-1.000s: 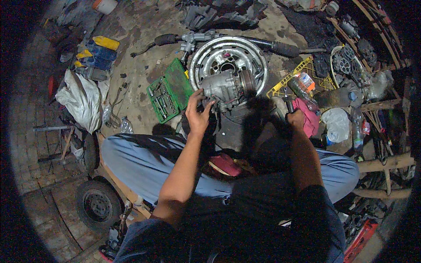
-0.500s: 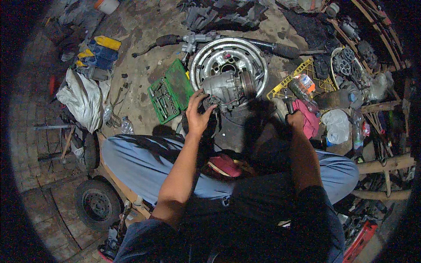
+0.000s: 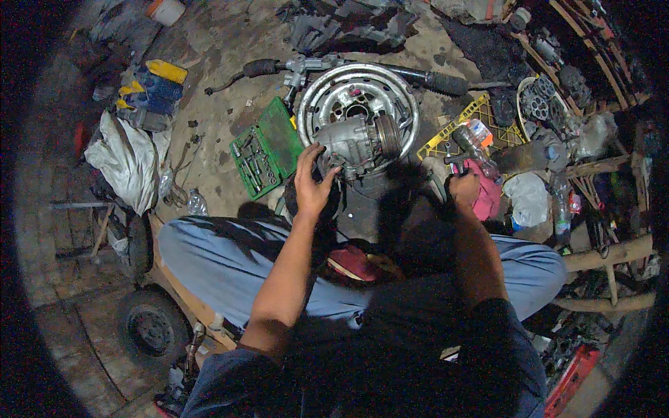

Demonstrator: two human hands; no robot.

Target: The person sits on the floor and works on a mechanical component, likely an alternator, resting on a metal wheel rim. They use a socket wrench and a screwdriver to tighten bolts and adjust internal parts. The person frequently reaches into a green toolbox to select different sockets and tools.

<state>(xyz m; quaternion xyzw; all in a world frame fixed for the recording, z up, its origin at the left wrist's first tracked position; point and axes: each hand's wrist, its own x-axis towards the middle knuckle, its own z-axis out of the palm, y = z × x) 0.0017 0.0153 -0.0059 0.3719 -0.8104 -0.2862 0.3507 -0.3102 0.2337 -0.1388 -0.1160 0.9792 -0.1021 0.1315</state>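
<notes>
A grey metal compressor (image 3: 346,143) with a grooved pulley at its right end rests on a silver steel wheel rim (image 3: 306,104). My left hand (image 3: 313,180) steadies the compressor's left end, its fingers on the upper side and thumb nearer me. Off to the right, my right hand (image 3: 465,188) is closed round a short dark tool that looks like a hammer (image 3: 456,164), its head standing above the fist. Behind that hand lies a pink cloth (image 3: 488,191).
Left of the rim, a green socket set case (image 3: 279,132) lies open. A steering rack (image 3: 439,80) stretches behind the rim. At right are a yellow crate (image 3: 446,139), plastic bottles and a white bag (image 3: 526,198). A tyre (image 3: 153,326) lies at lower left.
My right hand has shifted slightly left, and the tool has turned so its head shows sideways. My left hand stays on the compressor. The whole view has slid a little.
</notes>
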